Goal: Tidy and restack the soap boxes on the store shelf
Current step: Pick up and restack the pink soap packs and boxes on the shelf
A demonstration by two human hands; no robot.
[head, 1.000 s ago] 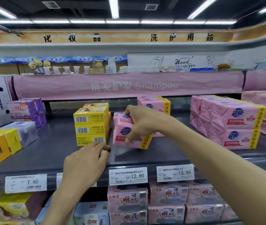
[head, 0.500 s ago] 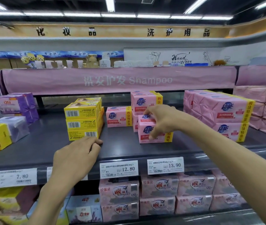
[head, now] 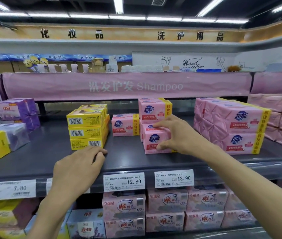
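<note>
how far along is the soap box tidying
Done: the yellow boxes stand three high in a neat stack. In hand: the right hand grips the front pink pack on the shelf; the left hand rests by the yellow boxes. Left: the lone pink pack sits apart, unstacked.

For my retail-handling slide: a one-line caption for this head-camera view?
Right hand grips a pink soap pack on the grey shelf while the left hand rests before stacked yellow boxes.
</note>
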